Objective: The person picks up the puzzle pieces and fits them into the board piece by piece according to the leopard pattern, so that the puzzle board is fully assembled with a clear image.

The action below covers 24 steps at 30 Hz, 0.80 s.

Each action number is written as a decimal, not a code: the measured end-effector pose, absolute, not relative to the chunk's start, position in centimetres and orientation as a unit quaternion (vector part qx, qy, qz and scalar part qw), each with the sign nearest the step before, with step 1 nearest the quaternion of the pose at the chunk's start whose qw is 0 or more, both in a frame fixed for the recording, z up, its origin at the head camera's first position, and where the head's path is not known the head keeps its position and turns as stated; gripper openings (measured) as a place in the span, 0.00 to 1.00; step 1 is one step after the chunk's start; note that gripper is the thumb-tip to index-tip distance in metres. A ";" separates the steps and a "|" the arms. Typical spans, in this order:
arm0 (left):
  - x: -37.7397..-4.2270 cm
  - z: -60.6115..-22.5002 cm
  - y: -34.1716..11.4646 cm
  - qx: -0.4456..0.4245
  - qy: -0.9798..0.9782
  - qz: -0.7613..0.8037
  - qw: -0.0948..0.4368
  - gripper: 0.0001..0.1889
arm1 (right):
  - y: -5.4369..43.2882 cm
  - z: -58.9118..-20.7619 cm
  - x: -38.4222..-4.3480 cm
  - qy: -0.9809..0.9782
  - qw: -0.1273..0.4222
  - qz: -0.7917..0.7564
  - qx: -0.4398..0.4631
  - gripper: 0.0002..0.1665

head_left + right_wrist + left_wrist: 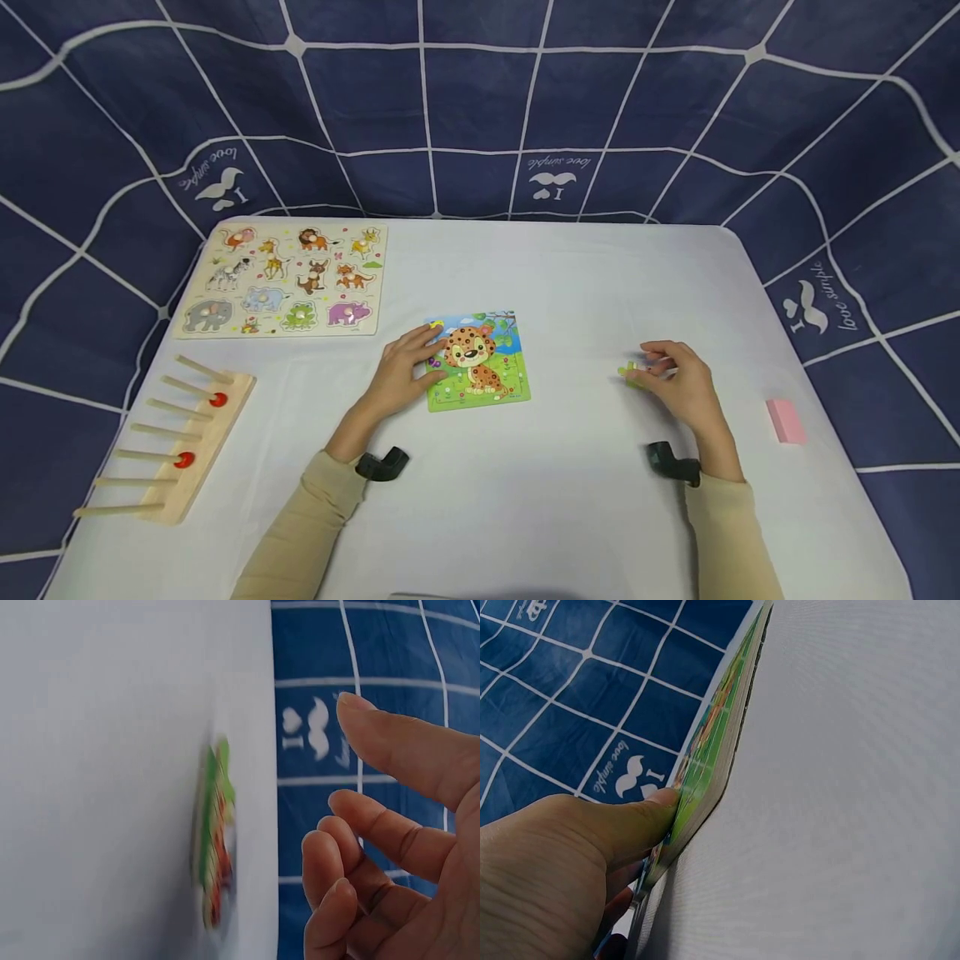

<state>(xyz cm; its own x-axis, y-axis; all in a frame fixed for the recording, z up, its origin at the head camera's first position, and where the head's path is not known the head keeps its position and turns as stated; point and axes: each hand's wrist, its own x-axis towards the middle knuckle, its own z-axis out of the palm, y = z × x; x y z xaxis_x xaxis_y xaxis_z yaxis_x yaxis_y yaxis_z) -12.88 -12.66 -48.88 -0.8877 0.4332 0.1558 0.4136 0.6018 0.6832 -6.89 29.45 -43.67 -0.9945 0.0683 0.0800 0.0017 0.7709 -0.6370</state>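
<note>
A square leopard jigsaw puzzle (486,358) with a green border lies near the middle of the white table. My left hand (405,367) rests on its left side, fingers spread toward the upper corner and thumb (641,817) pressing the top face; the other fingertips are partly hidden in the left wrist view. To the right, my right hand (681,385) hovers over a small green jigsaw piece (634,375). In the right wrist view a gap separates the thumb and loosely bent fingers from this blurred piece (215,836), and the hand holds nothing.
A wooden animal peg puzzle (281,329) lies at the back left. In front of it stands a wooden rack (210,450) with several pegs and two red beads. A pink block (786,421) lies near the right edge. Dark blue checked cloth (480,100) hangs behind the table.
</note>
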 end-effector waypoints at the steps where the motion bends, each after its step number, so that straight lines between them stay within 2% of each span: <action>1: -12.9 -48.9 -12.6 0.238 0.895 0.377 0.011 0.30 | 29.7 -43.5 -6.8 -0.941 0.049 0.335 -0.026 0.27; 24: -12.9 -49.0 -12.7 0.233 0.895 0.379 0.019 0.29 | 31.6 -44.3 -6.4 -0.949 0.017 0.312 -0.052 0.29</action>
<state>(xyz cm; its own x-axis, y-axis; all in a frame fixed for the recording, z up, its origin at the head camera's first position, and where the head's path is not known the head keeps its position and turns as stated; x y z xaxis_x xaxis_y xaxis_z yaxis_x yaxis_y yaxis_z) -12.91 -12.66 -49.01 -0.8905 0.4323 0.1422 0.4030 0.6040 0.6875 -6.36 31.64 -44.29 -0.9940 0.1094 0.0002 0.0879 0.7999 -0.5936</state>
